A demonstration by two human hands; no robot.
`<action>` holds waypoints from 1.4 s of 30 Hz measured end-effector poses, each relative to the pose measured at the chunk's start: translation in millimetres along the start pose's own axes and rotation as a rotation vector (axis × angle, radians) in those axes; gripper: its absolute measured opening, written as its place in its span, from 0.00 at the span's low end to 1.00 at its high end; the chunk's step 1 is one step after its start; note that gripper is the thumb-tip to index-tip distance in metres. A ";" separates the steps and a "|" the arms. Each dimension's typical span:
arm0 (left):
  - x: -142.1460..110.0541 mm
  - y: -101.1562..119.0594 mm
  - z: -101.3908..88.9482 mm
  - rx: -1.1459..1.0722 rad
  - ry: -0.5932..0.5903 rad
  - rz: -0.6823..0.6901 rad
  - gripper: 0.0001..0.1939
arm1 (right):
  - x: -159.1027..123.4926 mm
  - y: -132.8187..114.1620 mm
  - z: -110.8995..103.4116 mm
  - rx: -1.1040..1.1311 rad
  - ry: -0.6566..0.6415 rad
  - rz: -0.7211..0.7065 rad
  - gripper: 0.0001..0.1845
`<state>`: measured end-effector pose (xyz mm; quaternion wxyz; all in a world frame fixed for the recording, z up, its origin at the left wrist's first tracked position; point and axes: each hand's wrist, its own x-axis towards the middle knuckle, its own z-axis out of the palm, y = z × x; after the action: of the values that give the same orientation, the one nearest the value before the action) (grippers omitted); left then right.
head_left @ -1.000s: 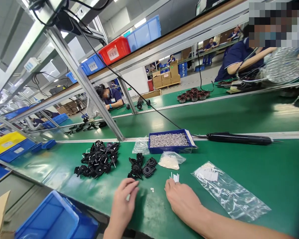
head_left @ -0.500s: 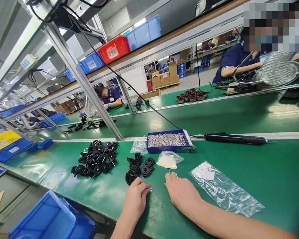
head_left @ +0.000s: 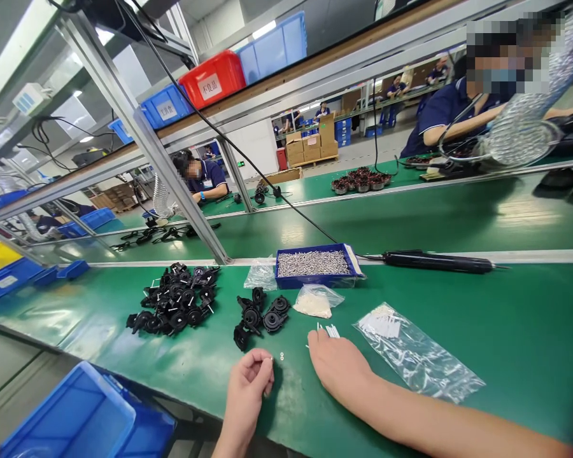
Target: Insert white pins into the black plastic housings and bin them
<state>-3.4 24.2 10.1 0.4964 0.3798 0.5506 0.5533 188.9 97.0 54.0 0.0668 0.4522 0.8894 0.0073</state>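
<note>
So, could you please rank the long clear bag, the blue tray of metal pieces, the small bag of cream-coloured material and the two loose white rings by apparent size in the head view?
1. Long clear bag
2. Blue tray
3. Small bag
4. Loose white rings, which look alike

"不良品" on white lbl (head_left: 209, 86) of red bin (head_left: 232, 73); adj. blue bin (head_left: 151, 109) w/ tag (head_left: 168, 111) too blurry

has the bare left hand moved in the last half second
Yes: the bare left hand has shifted left, away from the two small white rings on the green tabletop.
</note>
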 end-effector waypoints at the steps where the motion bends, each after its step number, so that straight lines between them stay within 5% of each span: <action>1: 0.0 0.6 -1.6 -0.048 0.008 -0.007 0.20 | -0.5 -2.8 2.3 -0.005 0.018 -0.014 0.16; 15: -2.7 -1.0 -5.5 -0.075 0.002 0.037 0.17 | -0.4 -3.8 18.3 0.079 0.047 -0.053 0.11; 22: -2.9 -2.2 -4.7 -0.057 -0.020 0.049 0.15 | -5.7 -20.9 24.3 0.998 0.166 -0.244 0.02; 26: -2.7 -3.0 -3.6 -0.078 -0.022 0.045 0.15 | -2.7 -22.7 27.6 1.277 0.156 -0.259 0.05; 42: -3.3 5.0 -3.0 -0.162 -0.040 0.011 0.16 | -1.5 -21.5 19.6 1.404 0.141 -0.314 0.07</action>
<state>-6.2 20.8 15.2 0.5333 0.3528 0.4918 0.5909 174.9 82.2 33.1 -0.2968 0.2538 0.7409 -0.5465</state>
